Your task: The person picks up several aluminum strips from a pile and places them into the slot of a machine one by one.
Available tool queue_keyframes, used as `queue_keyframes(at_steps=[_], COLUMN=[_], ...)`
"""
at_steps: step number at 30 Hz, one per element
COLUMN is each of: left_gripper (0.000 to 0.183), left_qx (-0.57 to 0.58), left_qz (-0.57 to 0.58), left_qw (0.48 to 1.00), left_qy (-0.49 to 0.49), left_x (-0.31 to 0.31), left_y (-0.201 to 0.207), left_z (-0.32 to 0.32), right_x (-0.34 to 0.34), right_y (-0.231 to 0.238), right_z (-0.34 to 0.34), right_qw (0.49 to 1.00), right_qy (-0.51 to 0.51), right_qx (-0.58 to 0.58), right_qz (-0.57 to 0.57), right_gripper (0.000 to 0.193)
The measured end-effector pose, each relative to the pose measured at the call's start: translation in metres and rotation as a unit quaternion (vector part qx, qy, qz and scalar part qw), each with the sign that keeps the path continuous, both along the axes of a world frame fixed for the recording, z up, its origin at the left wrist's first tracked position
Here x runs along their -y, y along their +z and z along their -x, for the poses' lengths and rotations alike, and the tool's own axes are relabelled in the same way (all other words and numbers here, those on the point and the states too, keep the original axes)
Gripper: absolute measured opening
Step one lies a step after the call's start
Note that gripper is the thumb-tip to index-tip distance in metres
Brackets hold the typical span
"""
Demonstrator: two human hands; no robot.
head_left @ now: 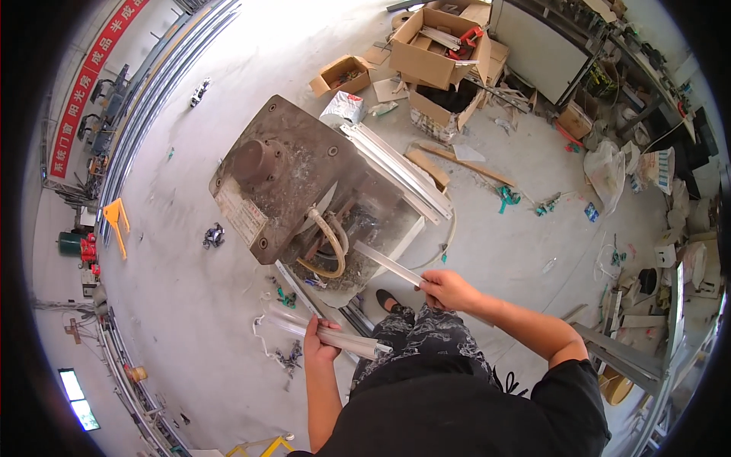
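Through the head view I see the right hand pinching the near end of a pale strip that points toward the machine, the left hand wrapped around several pale strips near the legs, all probably light, stiff, slippery, best gripped mid-length.

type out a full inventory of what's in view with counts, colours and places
long strip: one, pale, right hand
strip bundle: uncounted, pale, left hand
machine: one, brown-grey, centre
hose: one, tan, on machine
profiles: several, white, machine's right side
cardboard boxes: several, brown, top and right
wooden strip: one, brown, floor right of machine
plastic bag: one, whitish, right
forked object: one, yellow, left
banner: one, red, upper left
small clutter: too jumbled to count, mixed, edges and floor
hands: two, bare, lower centre
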State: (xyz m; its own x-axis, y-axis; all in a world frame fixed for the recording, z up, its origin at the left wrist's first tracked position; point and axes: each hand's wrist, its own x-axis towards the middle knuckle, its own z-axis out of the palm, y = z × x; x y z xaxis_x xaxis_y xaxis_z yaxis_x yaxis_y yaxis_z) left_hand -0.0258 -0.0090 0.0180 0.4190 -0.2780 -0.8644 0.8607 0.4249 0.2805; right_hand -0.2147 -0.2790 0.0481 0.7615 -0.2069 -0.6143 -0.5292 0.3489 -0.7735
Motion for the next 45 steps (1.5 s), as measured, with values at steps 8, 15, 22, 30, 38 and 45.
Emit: queue_keyframes(at_steps=[8, 15, 22, 30, 38, 45], left_gripper=[0.019, 0.017, 0.017, 0.014, 0.025, 0.026], left_qx=[-0.005, -0.007, 0.066, 0.133, 0.167, 0.193], left_qz=[-0.067, -0.038, 0.005, 0.084, 0.101, 0.072], left_qw=[0.996, 0.996, 0.997, 0.987, 0.981, 0.977], left_qy=[0.059, 0.078, 0.047, 0.028, 0.020, -0.057], left_x=[-0.014, -0.010, -0.008, 0.005, -0.009, -0.017], left_y=[-0.006, -0.009, -0.009, 0.022, 0.034, 0.028], left_z=[0.016, 0.026, 0.033, -0.001, -0.066, -0.106], right_x=[0.040, 0.001, -0.022, -0.016, -0.017, -0.017], right_y=[-0.027, -0.044, -0.050, -0.049, -0.046, -0.034], right_z=[-0.027, -0.028, -0.057, -0.058, -0.053, -0.056], right_qw=[0.995, 0.997, 0.992, 0.994, 0.992, 0.989], right_qy=[0.007, -0.056, -0.115, -0.097, -0.112, -0.128], right_qx=[-0.029, 0.018, 0.028, -0.041, -0.026, -0.060], right_qz=[-0.100, 0.039, 0.044, 0.009, -0.046, -0.045], right_gripper=[0.021, 0.022, 0.023, 0.021, 0.023, 0.022])
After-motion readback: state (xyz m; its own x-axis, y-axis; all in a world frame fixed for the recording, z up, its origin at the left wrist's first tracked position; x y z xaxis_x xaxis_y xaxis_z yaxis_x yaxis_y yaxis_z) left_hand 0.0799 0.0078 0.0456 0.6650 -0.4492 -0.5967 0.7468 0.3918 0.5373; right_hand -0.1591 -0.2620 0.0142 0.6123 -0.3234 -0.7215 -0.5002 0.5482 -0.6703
